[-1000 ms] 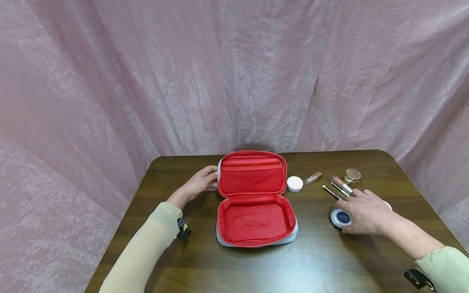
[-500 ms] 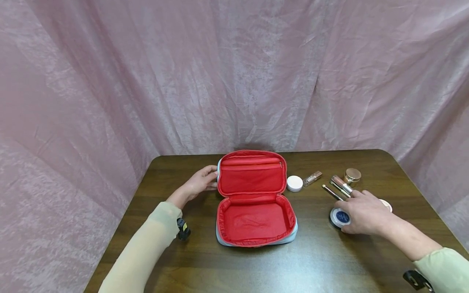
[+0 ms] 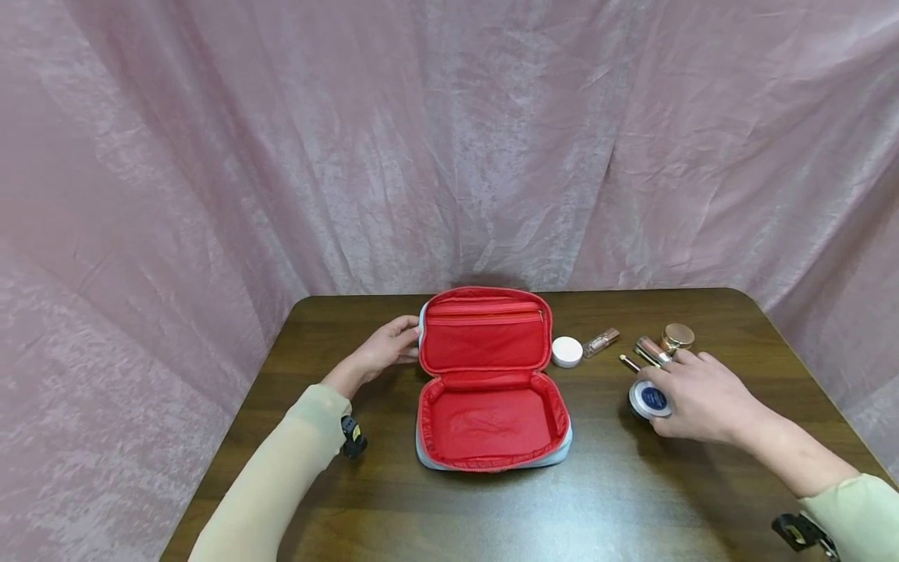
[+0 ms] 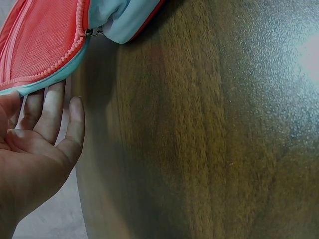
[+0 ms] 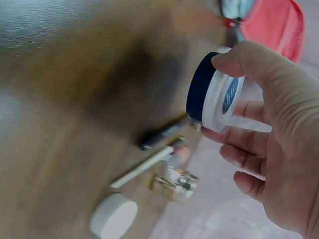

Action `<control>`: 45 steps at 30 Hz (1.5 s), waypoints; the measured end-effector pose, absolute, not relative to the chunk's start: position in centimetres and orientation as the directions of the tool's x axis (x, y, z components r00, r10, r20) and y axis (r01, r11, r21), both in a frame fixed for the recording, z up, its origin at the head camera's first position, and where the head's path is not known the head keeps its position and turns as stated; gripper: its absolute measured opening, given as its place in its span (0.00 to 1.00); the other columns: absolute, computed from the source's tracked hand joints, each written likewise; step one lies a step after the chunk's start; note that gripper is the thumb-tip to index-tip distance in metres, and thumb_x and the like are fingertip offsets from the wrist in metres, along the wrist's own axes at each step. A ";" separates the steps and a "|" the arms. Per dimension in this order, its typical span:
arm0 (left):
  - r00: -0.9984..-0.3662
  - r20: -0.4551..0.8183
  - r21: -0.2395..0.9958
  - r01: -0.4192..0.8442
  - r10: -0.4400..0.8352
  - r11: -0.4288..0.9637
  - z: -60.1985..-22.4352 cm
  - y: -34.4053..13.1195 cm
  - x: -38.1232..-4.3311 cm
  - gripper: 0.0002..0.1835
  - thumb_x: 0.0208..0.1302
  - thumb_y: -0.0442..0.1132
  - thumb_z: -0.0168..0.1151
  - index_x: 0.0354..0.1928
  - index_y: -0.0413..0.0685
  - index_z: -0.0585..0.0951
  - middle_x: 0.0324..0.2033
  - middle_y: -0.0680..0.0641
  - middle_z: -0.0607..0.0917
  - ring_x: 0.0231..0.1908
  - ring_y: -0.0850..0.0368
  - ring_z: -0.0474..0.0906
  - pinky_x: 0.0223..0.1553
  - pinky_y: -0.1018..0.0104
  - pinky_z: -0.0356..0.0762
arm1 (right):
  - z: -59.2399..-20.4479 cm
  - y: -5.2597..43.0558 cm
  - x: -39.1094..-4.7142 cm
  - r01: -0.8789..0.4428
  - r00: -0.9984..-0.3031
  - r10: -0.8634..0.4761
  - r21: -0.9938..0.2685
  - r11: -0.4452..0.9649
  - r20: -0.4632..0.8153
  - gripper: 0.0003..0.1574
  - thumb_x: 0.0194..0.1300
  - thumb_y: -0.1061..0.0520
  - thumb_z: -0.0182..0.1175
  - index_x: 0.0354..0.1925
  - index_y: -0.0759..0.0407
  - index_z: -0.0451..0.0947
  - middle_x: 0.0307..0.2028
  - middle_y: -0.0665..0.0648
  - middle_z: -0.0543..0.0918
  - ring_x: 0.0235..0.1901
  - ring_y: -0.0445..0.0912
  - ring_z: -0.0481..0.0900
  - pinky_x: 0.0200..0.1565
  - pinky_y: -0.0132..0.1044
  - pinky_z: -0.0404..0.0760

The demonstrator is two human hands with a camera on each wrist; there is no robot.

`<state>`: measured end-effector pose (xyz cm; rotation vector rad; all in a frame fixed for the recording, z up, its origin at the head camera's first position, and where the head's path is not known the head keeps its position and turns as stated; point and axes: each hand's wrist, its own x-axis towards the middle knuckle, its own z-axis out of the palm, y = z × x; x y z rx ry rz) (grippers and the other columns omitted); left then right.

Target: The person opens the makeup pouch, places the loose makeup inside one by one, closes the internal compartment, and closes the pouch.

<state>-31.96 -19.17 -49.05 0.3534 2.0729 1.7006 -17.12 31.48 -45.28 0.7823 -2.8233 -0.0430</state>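
Note:
An open cosmetic bag point(image 3: 492, 425), red inside and light blue outside, lies mid-table with its lid raised at the back. My left hand point(image 3: 382, 351) holds the lid's left edge; the left wrist view has the thumb in front and fingers point(image 4: 52, 109) behind the edge. On the right, my right hand point(image 3: 705, 402) grips a round white jar point(image 3: 652, 398) with a navy label. In the right wrist view, the jar's dark blue end point(image 5: 199, 89) shows; it is lifted off the table and tilted between thumb and fingers.
A white round jar point(image 3: 566, 352) and a small clear tube point(image 3: 601, 343) lie right of the bag. Near the right hand are a gold-lidded jar point(image 3: 677, 336), a lip gloss tube point(image 3: 653, 350) and a thin brush-like stick point(image 3: 629, 363). A pink curtain point(image 3: 449, 156) hangs behind the table.
The navy-labelled jar has risen off the table in my right hand and shifted slightly up and left. My left hand keeps its place on the bag's lid.

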 end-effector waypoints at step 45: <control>-0.883 -0.154 0.976 -0.065 0.444 0.210 -49.1 -19.0 -32.1 0.21 0.83 0.43 0.48 0.68 0.38 0.68 0.55 0.40 0.78 0.48 0.48 0.85 0.61 0.42 0.75 | -46.3 14.9 -21.1 -0.725 -0.666 -0.733 0.114 0.680 0.137 0.31 0.44 0.39 0.76 0.47 0.47 0.84 0.32 0.51 0.81 0.37 0.48 0.71 0.38 0.44 0.70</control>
